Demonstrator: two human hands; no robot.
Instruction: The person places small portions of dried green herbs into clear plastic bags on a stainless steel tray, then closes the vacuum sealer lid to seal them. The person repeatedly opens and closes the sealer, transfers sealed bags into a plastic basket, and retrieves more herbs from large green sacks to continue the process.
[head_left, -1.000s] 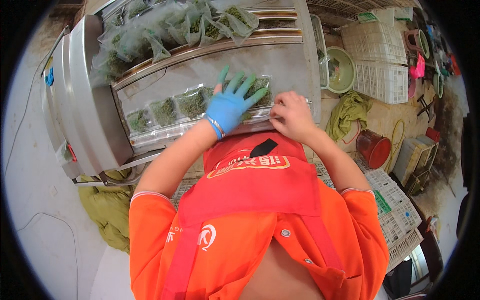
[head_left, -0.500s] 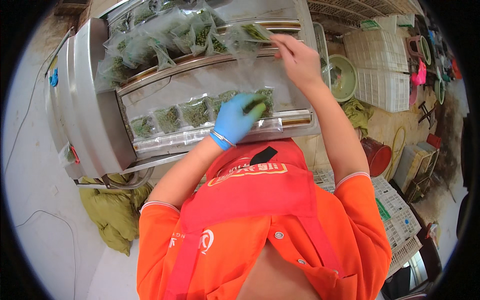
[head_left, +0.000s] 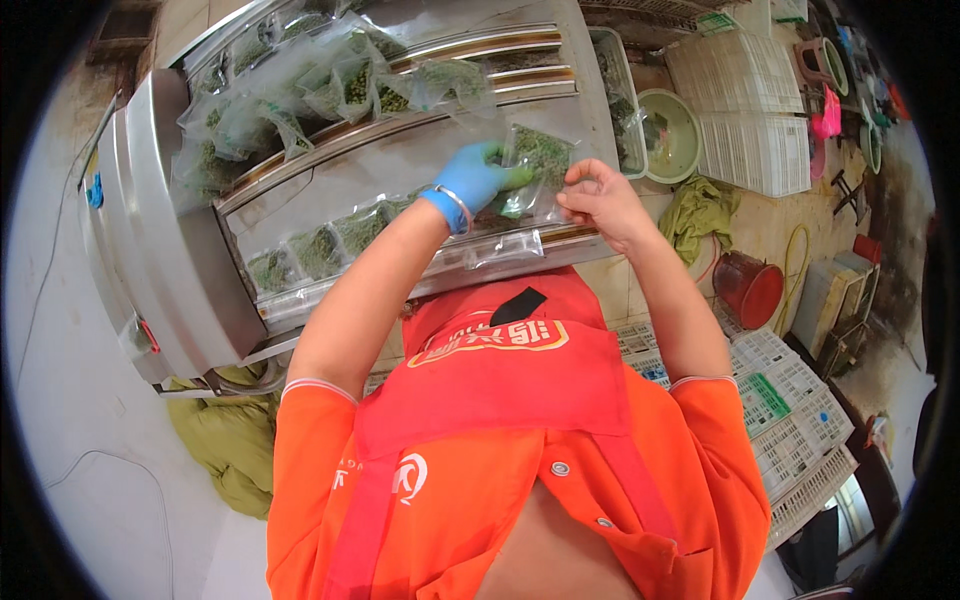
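Observation:
A clear plastic bag of small green berries, like green peppercorns [head_left: 540,152], is held up over the right part of the metal machine's bed [head_left: 400,158]. My left hand [head_left: 478,180], in a blue glove with green fingertips, closes on the bag's left side. With bare thumb and fingers, my right hand [head_left: 606,204] pinches its right edge. Below and left, a row of similar filled bags [head_left: 318,250] lies along the near sealing bar; my left forearm and hand hide part of that row. An empty-looking clear bag end [head_left: 505,248] hangs over the near edge.
More filled bags [head_left: 345,80] are heaped along the far bar. The machine's steel housing [head_left: 165,200] rises at left. To the right are a green basin [head_left: 672,138], white crates [head_left: 755,150], a red bucket [head_left: 748,290] and an olive cloth [head_left: 700,215].
My right hand has come down and nearer from the far bar, where a bag now lies. My left hand has lifted from the near row, and both hands now meet at one bag.

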